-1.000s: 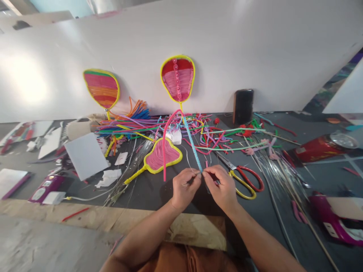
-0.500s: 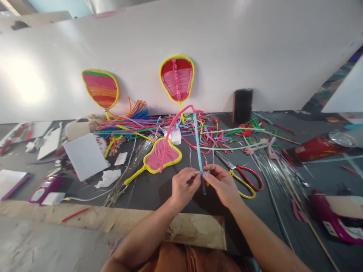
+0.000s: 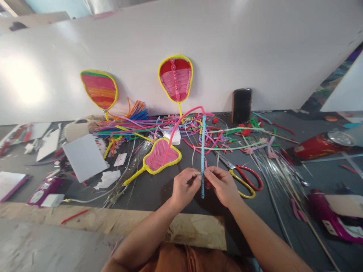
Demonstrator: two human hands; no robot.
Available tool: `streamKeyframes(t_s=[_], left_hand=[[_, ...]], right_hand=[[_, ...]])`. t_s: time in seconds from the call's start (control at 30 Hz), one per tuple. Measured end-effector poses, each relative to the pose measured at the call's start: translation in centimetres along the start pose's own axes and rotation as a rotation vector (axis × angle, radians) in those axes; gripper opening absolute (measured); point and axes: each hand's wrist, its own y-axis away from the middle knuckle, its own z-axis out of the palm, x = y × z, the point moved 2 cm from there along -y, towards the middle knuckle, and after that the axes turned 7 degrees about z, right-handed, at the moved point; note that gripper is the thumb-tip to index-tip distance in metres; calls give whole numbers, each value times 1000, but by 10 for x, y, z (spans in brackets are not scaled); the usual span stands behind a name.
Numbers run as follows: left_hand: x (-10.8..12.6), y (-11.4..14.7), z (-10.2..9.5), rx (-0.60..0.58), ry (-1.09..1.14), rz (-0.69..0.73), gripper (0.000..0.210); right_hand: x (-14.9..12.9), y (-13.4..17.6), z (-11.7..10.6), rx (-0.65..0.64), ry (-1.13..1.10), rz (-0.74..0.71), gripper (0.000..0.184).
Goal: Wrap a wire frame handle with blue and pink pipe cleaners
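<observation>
A stick wound in light blue pipe cleaner (image 3: 203, 143) stands nearly upright between my hands. From its top, a pink pipe cleaner (image 3: 179, 120) arches left and down. My left hand (image 3: 185, 189) is closed in a pinch against the stick's lower part. Thumb and fingers of my right hand (image 3: 222, 185) close on it from the other side; the exact contact is partly hidden. Below the fingertips a short blue end sticks out. A pink fan shape with a yellow rim (image 3: 161, 155) lies on the table left of my hands. Scissors (image 3: 244, 179) lie open beside my right hand.
Two yellow-rimmed fans, one striped (image 3: 100, 90) and one pink and red (image 3: 176, 79), lean at the white wall. A pile of pipe cleaners (image 3: 136, 128) spreads below them. A phone (image 3: 242, 105) stands upright. A red can (image 3: 323, 145) lies on the right, above a purple device (image 3: 334, 217).
The top of the blue stick has swung right, taking the pink pipe cleaner along, so it stands straighter. Its lower end, dark before, now shows blue. Both hands stay nearly in place.
</observation>
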Motion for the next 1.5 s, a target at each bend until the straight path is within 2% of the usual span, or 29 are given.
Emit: streamKeyframes(t_s=[0.13,0.23,0.3,0.5,0.8,0.93,1.1,1.27,1.5], left_hand=[[-2,1,3,-35,92,-91,7],[-7,4,6,-11,138,-155,18],[-9,5,8,4,136,-183,17],[-8,5,9,32,81,-171,5],[-6,7,9,62,3,-160,11],[-7,6,7,58,18,-163,15],[-8,5,7,-20,128,-166,14],[-10,6,8,6,166,-195,14],[-11,6,6,63,150,-212,16]], right_hand=[[-6,3,1,73,147,-86,28],[-11,5,3,94,180,-97,29],[-13,6,3,90,196,-102,29],[-13,7,2,80,275,-172,27],[-14,7,3,85,339,-212,28],[-12,6,2,86,278,-178,27],[-11,6,3,88,184,-117,27],[-7,5,1,48,135,-121,25],[6,-1,-1,-38,-101,-98,26]])
